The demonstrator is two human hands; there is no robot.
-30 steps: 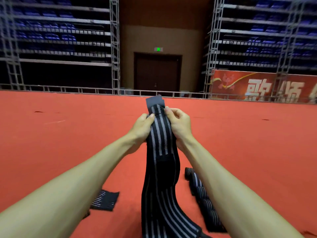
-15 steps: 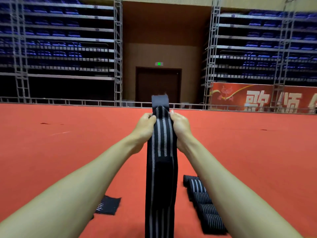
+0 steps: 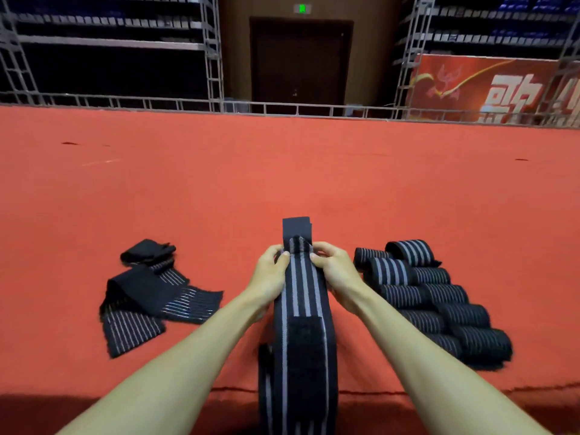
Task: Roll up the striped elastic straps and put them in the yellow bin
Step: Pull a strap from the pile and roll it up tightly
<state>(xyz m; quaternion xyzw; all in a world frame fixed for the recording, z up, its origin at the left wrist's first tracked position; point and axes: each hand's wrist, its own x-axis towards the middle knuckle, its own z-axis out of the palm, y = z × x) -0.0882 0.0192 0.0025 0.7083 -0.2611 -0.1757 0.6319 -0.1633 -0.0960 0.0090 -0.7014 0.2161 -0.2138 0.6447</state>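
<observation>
Pinched near its top by the left hand (image 3: pixel 271 274) and right hand (image 3: pixel 334 271), the striped elastic strap (image 3: pixel 300 288) is held upright above the red surface (image 3: pixel 282 171), between rolled straps (image 3: pixel 433 296) and unrolled straps (image 3: pixel 147 296).

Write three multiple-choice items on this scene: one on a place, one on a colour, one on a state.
1. The rolled straps lie: A) right of the held strap; B) left of it; C) in a bin.
2. The carpet is: A) blue; B) red; C) green.
3. The held strap is: A) fully rolled; B) flat on the carpet; C) pinched near its top by the left hand and right hand.
1 A: the rolls sit at its right. 2 B: red all over. 3 C: both hands grip it, its length unrolled.
</observation>
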